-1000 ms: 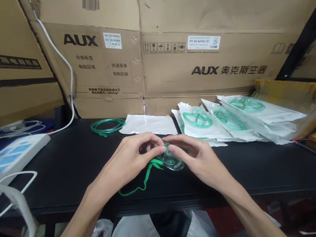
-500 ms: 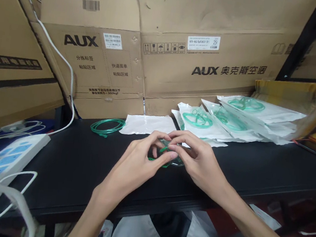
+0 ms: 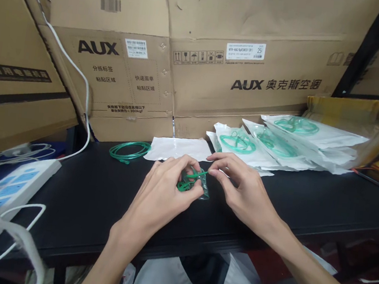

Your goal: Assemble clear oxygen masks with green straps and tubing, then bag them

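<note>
Clear mask (image 3: 205, 193) (green strap (image 3: 198, 175) across it) sits in the half-curled left hand (image 3: 169, 183); right hand (image 3: 242, 181) pinches the strap's end.

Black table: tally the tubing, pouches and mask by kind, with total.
Loose coil of green plastic tubing: 1
Flat white pouch, no coil showing: 1
White pouches with green coils showing: 3
Clear plastic mask, in hand: 1
Total: 6; lower stacked pouches uncountable
</note>
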{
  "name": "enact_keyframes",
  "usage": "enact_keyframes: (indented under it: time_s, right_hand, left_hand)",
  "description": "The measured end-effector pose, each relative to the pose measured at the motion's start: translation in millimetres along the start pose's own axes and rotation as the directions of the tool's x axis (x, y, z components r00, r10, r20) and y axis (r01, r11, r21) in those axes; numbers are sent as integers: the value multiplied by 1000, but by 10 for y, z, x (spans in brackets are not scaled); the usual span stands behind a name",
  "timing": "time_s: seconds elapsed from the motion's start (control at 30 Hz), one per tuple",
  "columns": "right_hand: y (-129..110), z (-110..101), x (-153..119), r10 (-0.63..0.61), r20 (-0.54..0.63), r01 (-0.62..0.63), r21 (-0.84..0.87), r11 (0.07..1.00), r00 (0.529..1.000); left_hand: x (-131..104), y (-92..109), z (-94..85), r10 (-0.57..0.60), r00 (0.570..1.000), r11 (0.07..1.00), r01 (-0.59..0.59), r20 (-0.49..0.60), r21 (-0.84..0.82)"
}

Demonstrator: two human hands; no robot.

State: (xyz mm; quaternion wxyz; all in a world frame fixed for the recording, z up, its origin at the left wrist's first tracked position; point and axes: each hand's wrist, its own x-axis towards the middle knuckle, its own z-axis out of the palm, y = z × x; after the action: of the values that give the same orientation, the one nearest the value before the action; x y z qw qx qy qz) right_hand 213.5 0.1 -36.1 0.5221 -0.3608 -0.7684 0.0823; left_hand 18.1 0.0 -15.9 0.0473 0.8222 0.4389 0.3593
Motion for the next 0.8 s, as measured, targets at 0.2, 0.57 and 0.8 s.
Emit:
enact_keyframes:
  time_s: [0.2, 0.57, 0.8]
  right_hand:
    - [132, -131, 35, 61, -44, -61, 3, 998, 997]
    - [112, -251, 48, 111, -78, -112, -16, 994, 991]
    - [-417, -407, -126, -134, 174, 174, -245, 954, 976]
  left_hand:
    - [8, -90, -39, -12, 999, 996, 15, -35, 91]
    - [9, -153, -16, -69, 997, 995, 71, -28, 73]
    - [26, -218, 11, -168, 985, 982, 171, -51, 80]
